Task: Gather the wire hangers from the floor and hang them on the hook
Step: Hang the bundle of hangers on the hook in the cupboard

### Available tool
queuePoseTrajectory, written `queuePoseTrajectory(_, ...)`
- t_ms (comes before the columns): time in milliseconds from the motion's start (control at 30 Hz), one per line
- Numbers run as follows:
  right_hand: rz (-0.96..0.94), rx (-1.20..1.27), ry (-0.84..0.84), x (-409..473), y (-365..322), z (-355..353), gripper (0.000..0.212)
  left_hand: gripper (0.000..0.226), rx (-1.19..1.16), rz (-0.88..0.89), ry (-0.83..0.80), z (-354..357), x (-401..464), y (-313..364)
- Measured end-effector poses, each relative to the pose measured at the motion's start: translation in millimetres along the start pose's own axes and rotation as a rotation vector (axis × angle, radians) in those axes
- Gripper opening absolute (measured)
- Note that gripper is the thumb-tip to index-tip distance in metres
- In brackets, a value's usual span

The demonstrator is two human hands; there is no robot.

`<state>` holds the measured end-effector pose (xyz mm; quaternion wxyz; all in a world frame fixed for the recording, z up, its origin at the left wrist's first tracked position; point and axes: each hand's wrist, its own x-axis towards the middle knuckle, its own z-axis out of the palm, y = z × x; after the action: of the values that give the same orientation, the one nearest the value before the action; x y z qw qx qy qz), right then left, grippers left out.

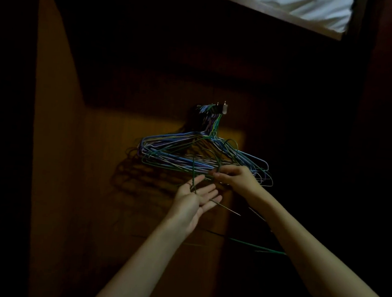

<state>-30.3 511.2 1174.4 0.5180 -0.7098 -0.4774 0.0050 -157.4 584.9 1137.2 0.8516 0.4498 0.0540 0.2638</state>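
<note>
Green wire hanger (pixel 194 172) rests across the open-fingered left hand (pixel 196 197); right hand (pixel 234 177) pinches its neck; next, probably, lifting it onto the small metal wall hook (pixel 224 108).

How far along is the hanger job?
Done: a large bundle of hangers hangs on the wall hook. In hand: the right hand pinches a green hanger that crosses the open left hand. Left: hooking it; the floor is out of view.

left hand (pixel 196 197): palm up, fingers straight | right hand (pixel 236 177): fingers pinching
</note>
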Motion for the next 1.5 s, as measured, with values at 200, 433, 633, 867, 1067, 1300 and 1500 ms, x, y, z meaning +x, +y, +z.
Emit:
queuePoseTrajectory(200, 0.038, -0.033, 0.010, -12, 8, -4, 0.015, 0.058, 0.072, -0.014, -0.026, 9, -33, 5)
queuePoseTrajectory(433, 0.036, -0.234, 0.007, -30, 12, -9, 0.023, 0.057, 0.113, -0.016, -0.010, 25, -64, 5)
queuePoseTrajectory(633, 0.000, -0.185, 0.035, -66, -4, -20, 0.028, 0.057, 0.152, -0.019, 0.086, 33, -91, -4)
queuePoseTrajectory(867, -0.004, 0.026, 0.070, -81, -18, -28, 0.018, 0.059, 0.092, -0.010, 0.210, 38, -85, -10)
queuePoseTrajectory(1067, -0.044, -0.008, 0.122, -49, -15, -21, 0.018, 0.058, 0.021, -0.004, 0.217, 38, -48, -8)
queuePoseTrajectory(1300, -0.093, -0.003, 0.216, 4, -3, -20, 0.005, 0.056, -0.041, 0.065, 0.191, 26, 15, 6)
queuePoseTrajectory(1500, -0.130, 0.108, 0.352, 54, 5, -31, 0.017, 0.057, -0.027, 0.111, 0.155, 29, 62, 22)
